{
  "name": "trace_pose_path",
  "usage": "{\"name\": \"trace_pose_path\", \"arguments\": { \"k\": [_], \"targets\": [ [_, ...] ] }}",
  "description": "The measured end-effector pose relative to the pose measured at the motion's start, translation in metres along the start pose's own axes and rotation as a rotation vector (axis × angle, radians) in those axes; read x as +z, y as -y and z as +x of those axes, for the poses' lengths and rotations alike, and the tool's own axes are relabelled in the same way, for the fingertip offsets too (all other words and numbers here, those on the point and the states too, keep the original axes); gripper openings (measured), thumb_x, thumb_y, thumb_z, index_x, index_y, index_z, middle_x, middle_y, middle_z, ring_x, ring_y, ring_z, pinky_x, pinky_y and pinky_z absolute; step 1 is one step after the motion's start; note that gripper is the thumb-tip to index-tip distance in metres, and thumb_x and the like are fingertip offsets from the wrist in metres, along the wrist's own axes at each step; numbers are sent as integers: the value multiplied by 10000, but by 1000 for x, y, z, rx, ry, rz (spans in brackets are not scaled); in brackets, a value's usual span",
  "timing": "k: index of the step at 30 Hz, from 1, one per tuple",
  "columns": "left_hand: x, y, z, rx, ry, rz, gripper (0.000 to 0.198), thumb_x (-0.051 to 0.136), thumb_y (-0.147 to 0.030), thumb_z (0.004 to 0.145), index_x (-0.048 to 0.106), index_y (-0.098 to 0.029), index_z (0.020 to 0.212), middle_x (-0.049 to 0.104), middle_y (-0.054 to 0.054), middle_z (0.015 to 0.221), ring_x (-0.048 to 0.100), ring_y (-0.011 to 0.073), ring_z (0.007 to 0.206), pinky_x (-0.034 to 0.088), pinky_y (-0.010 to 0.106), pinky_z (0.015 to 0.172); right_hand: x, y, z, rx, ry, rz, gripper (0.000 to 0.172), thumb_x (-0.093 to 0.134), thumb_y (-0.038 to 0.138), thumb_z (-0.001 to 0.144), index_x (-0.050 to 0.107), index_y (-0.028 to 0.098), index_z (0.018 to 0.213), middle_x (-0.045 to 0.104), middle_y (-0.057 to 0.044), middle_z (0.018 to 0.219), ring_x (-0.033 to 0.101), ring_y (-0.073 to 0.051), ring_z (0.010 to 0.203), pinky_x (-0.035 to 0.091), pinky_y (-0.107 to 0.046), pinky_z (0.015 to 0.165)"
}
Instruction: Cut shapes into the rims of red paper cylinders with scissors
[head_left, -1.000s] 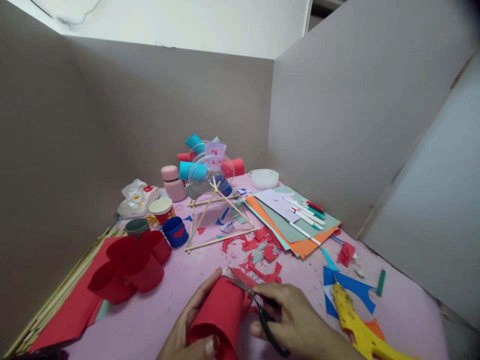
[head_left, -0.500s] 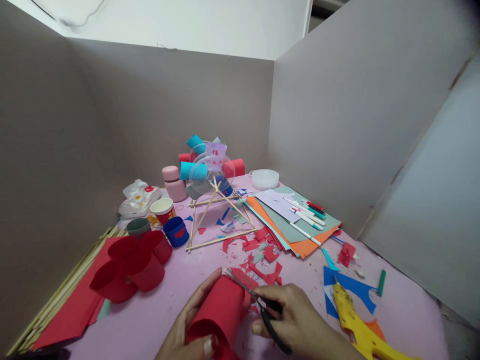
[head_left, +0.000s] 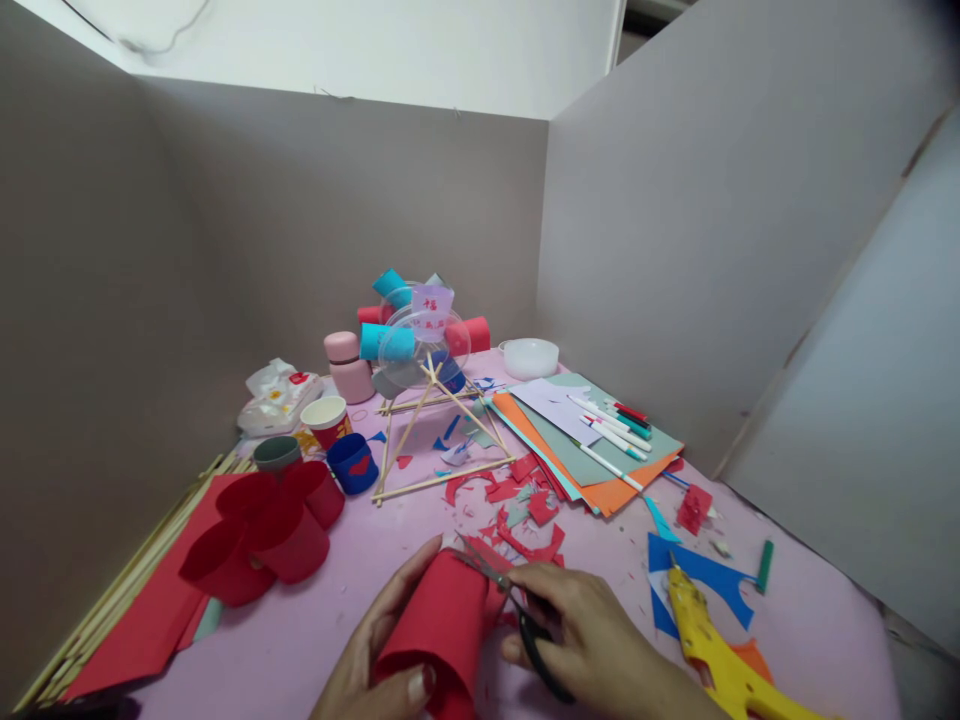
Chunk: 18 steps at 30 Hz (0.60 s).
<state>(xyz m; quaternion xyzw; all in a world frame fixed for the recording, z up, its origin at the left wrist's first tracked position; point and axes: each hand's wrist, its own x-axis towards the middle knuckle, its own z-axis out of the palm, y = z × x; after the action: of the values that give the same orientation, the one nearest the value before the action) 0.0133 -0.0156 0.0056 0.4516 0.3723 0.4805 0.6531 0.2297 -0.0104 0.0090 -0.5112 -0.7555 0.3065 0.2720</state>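
Observation:
A rolled red paper tube [head_left: 442,615] lies in my left hand [head_left: 386,650], whose thumb presses at the near rim while the fingers wrap the left side. My right hand [head_left: 574,630] grips black-handled scissors [head_left: 536,640]. Their blades rest at the far rim of the tube, slightly apart. Red paper scraps [head_left: 529,535] lie just beyond the blades. To the left stand several red paper cups [head_left: 289,540], with a blue cup bearing a red heart [head_left: 352,463] behind them.
A stick frame with a wheel of coloured cups [head_left: 431,375] stands at the back. Stacked coloured paper [head_left: 600,495] with markers [head_left: 615,430] lies right of it. A yellow glue gun [head_left: 705,640] is at the near right. Wooden sticks [head_left: 112,590] line the left edge.
The scissors have shifted very slightly, their handles drawing a little closer together. The red tube has tilted a touch in my left hand.

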Motion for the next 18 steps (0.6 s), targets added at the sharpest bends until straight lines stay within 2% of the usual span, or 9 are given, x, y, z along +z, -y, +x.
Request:
{"name": "trace_pose_path", "arguments": {
  "k": [2,5,12,18],
  "targets": [
    [-1,1,1,-5,49,-70,773,798,-448,585,529,-273,1288,635,89,1300,536,367,1205,461,417,942,-1,1,0,2,4,3,167,710,324,702,662,237,836,619,48,678,489,-133,599,302,-208,548],
    [-3,2,2,-6,88,-122,764,794,-427,606,518,-263,1299,646,107,1284,538,374,1203,471,420,927,-2,3,0,-6,1,14,176,697,387,725,648,224,770,581,55,624,456,-124,570,276,-207,522],
    [-6,2,3,9,78,-69,757,799,-450,587,548,-269,1278,629,119,1303,551,390,1182,451,455,947,-3,2,1,-18,-5,-31,201,609,406,776,657,213,752,585,39,598,464,-124,545,264,-213,505],
    [-3,-2,2,-5,19,-15,789,816,-461,545,569,-259,1267,636,113,1295,522,380,1214,469,391,927,0,-1,0,-17,-23,-84,204,598,394,785,676,208,750,639,24,612,513,-127,546,271,-211,509]
  ]
}}
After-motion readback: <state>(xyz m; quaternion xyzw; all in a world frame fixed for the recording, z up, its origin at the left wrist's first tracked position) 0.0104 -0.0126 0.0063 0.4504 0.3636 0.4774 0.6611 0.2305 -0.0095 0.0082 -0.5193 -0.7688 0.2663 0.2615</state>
